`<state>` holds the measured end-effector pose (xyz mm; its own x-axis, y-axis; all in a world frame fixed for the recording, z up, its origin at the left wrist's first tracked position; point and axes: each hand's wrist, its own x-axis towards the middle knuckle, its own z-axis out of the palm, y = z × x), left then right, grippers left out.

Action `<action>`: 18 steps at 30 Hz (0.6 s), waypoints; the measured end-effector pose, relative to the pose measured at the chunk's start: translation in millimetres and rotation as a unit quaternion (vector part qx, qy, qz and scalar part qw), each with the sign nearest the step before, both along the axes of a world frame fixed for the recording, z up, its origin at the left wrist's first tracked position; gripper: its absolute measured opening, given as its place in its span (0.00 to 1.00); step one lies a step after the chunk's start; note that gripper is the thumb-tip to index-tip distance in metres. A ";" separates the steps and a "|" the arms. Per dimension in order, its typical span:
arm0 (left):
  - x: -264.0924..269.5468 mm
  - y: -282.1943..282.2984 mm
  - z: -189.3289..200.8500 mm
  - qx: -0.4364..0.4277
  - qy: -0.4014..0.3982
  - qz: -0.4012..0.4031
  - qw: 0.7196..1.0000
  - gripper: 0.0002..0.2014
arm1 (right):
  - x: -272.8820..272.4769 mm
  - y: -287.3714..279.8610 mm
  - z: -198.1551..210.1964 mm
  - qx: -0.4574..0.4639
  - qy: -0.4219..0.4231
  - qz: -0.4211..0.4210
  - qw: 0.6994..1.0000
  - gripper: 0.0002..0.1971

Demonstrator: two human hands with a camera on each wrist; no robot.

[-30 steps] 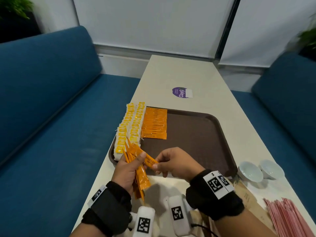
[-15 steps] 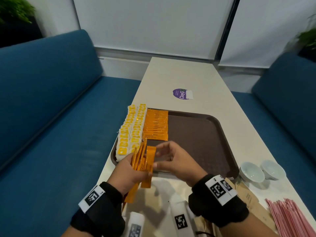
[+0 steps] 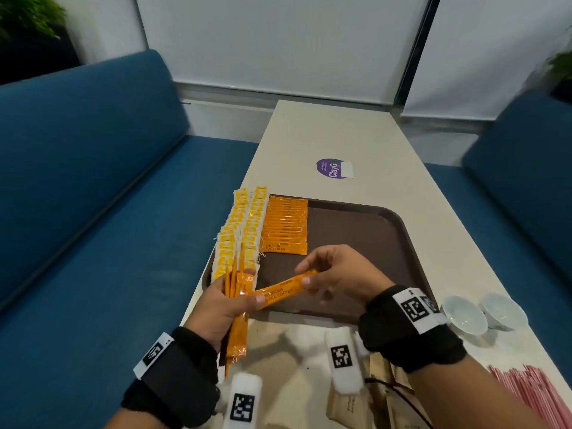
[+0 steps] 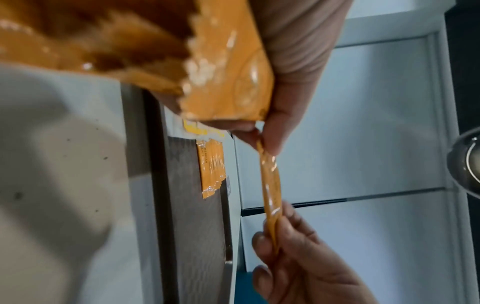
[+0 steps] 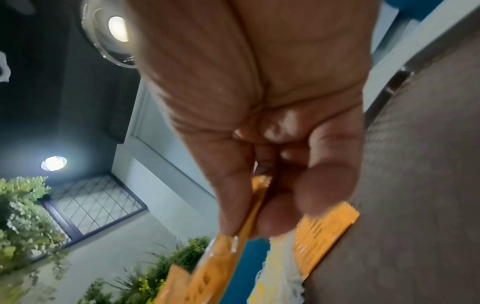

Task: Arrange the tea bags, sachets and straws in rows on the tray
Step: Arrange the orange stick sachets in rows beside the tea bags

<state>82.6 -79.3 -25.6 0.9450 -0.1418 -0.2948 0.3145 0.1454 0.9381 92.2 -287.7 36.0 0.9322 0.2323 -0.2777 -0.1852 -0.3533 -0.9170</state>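
Note:
My left hand (image 3: 229, 300) grips a bundle of orange coffee sachets (image 3: 237, 332) upright at the tray's near left corner. My right hand (image 3: 334, 274) pinches the far end of one orange sachet (image 3: 283, 292), which lies across between both hands, its other end under my left thumb. The wrist views show the same sachet (image 4: 271, 191) stretched between the fingers and pinched edge-on (image 5: 253, 216). On the brown tray (image 3: 365, 239), two rows of yellow-tagged tea bags (image 3: 244, 230) line the left side, with a row of orange sachets (image 3: 286, 226) beside them. Pink straws (image 3: 535, 397) lie at the near right.
Two small white cups (image 3: 483, 312) stand right of the tray. Brown paper sachets (image 3: 371, 397) lie on the table near my wrists. A purple sticker (image 3: 332, 168) is beyond the tray. Blue sofas flank the table.
My right hand has drawn one sachet sideways out of the bundle, so it now lies nearly level across the two hands. The left hand's bundle stays at the tray's near left corner.

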 end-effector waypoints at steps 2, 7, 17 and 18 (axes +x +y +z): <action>4.0 0.2 -1.3 -0.041 0.014 0.046 0.998 0.23 | 12.2 -8.2 -0.8 -0.090 -0.037 -0.014 0.995 0.09; 3.1 -3.1 -4.7 -0.119 0.071 0.081 0.987 0.11 | 54.9 -16.3 -18.7 -0.109 -0.045 -0.153 0.981 0.06; -2.0 0.5 -16.8 -0.141 0.096 0.073 0.983 0.18 | 109.8 4.1 -48.9 -0.228 0.072 -0.128 0.962 0.10; -1.9 1.1 -17.4 -0.141 0.096 0.071 0.983 0.20 | 111.5 6.3 -49.9 -0.242 0.075 -0.119 0.960 0.10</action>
